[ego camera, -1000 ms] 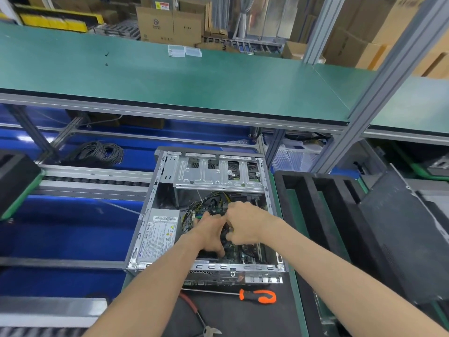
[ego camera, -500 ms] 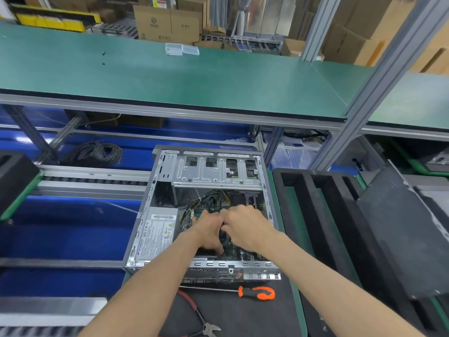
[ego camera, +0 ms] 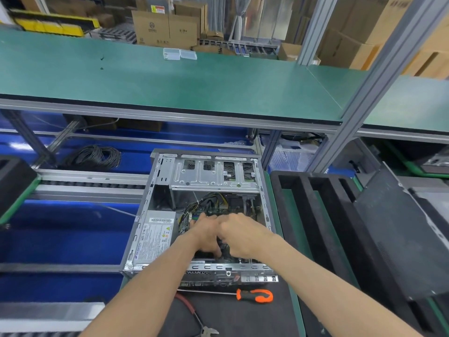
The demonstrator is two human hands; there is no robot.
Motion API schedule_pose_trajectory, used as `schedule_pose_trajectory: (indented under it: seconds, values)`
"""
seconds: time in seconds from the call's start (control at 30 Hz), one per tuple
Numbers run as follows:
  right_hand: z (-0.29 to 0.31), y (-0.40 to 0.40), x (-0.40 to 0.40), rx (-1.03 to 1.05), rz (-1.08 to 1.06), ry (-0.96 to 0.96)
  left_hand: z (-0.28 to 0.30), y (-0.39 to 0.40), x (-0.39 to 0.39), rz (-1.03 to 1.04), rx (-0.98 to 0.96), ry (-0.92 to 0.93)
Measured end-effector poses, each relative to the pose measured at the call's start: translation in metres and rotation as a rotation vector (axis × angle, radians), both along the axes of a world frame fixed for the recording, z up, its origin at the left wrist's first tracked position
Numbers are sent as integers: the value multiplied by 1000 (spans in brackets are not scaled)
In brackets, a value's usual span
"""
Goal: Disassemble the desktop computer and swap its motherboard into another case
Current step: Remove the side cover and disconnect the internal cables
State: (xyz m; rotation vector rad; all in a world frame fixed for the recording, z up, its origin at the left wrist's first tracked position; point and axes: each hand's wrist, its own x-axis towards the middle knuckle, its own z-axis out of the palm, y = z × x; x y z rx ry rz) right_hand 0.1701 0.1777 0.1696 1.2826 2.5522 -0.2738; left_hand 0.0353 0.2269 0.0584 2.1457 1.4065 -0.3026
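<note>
Both hands, left hand (ego camera: 206,235) and right hand (ego camera: 239,235), work low-centre inside the computer case (ego camera: 145,229). Fingers hidden, grip unclear. Yanking blind could snap a motherboard (ego camera: 209,210) connector.

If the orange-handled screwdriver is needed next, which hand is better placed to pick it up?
Probably the right hand. The orange-and-black-handled screwdriver lies in front of the open grey metal computer case, its handle almost under the right forearm; the left hand would have to cross over.

Bare matt metal case (ego camera: 155,190), glossy screwdriver handle (ego camera: 257,296)
</note>
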Motion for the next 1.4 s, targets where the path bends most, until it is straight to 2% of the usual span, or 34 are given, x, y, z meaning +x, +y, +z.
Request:
schedule_pose_trajectory:
  seconds: [0.1, 0.23, 0.3, 0.53, 0.6, 0.7, 0.77, 0.93, 1.03, 1.2, 1.27, 1.33, 1.4]
  values:
    - [5, 6, 5, -27, 54, -13, -1, 0, -1, 0, 12, -13]
    - [8, 13, 16, 64, -149, 43, -3, 1, -3, 22, 18, -59]
    - [7, 12, 12, 35, -171, 36, -4, 2, -2, 30, 12, -62]
    - [14, 5, -9, -42, 98, 18, -7, 3, 1, 17, -45, 37]
    - [13, 9, -6, 3, 35, 19, -9, 3, 1, 29, -19, -5]
    - [11, 15, 3, 81, -174, -15, -10, 4, -1, 41, -16, -57]
    - [11, 15, 1, 60, -204, -18, -10, 4, -1, 43, -13, -65]
    - [12, 5, -12, 13, 14, 21, -8, 4, 1, -6, -25, 69]
    - [16, 7, -12, -7, 61, 29, -10, 5, 2, -32, -28, 102]
    - [14, 16, 4, 42, -184, 17, -14, 6, -1, 20, 3, -21]
    - [12, 13, 3, 28, -187, 8, -16, 7, -1, 22, 5, -22]
    - [14, 7, -4, 15, -107, 22, -17, 9, 2, 12, 8, 31]
    - [15, 2, -12, 15, -6, 32, -16, 10, 3, -63, -3, 179]
